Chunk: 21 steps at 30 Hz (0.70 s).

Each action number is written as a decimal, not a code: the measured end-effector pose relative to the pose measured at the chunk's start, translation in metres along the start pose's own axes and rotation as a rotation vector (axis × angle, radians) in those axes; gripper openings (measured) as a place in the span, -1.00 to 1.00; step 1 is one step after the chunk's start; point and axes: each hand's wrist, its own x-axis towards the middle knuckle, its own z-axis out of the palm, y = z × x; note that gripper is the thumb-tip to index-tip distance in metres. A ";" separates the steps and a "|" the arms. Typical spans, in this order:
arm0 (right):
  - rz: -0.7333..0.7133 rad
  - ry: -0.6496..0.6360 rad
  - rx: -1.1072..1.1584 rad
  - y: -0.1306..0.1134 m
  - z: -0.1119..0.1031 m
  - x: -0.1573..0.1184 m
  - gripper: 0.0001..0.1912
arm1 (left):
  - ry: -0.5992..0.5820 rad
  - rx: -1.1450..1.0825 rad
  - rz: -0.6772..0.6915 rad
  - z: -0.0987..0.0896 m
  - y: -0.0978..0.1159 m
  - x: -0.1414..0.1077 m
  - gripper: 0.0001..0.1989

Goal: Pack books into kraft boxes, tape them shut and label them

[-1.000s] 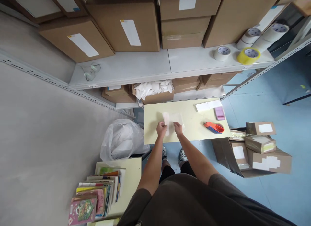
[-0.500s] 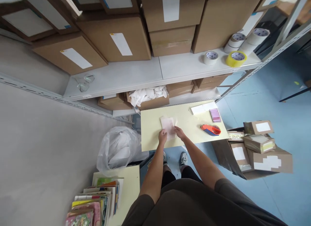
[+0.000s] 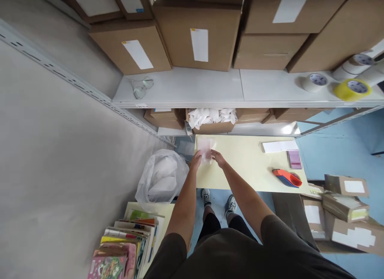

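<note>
A pale pink flat packet (image 3: pixel 205 146), whitish and partly see-through at its edges, lies at the far left corner of the cream table (image 3: pixel 240 167). My left hand (image 3: pixel 196 160) has its fingers closed on the packet's left edge. On the opposite edge, the fingers of my right hand (image 3: pixel 218 157) are bent against the packet and hold it. What the packet contains cannot be made out. Further right on the table are an orange and blue tape dispenser (image 3: pixel 287 178), a purple item (image 3: pixel 294 159) blurred out, and a long white box or strip (image 3: pixel 279 146).
Behind the table stands a shelf (image 3: pixel 207 87) with cardboard boxes (image 3: pixel 196 35), glasses (image 3: pixel 142 87) and tape rolls (image 3: pixel 315 82). A clear plastic bag (image 3: pixel 162 177) of white material sits left. Books (image 3: pixel 120 247) are stacked front left; parcels (image 3: pixel 345 207) fill a carton at right.
Both hands have moved the pink packet left and slightly away, toward the table's far left corner. My view has turned, so the shelf and table appear further right.
</note>
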 end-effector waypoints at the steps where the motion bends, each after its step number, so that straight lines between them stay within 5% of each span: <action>1: -0.002 -0.005 -0.009 -0.004 0.010 0.008 -0.48 | -0.021 -0.008 0.014 -0.007 0.001 0.009 -0.48; 5: -0.020 0.025 -0.087 -0.014 0.035 0.024 -0.48 | -0.099 0.034 0.079 -0.026 0.006 0.031 -0.44; 10: -0.158 0.130 -0.292 -0.027 0.033 0.009 -0.51 | -0.010 0.149 0.118 -0.045 0.016 0.021 -0.48; 16: -0.333 0.088 -0.393 -0.047 0.016 -0.045 -0.44 | 0.105 0.176 0.195 -0.078 0.036 -0.031 -0.48; 21: -0.432 -0.028 -0.398 -0.050 0.005 -0.109 -0.40 | 0.219 0.152 0.207 -0.088 0.050 -0.109 -0.50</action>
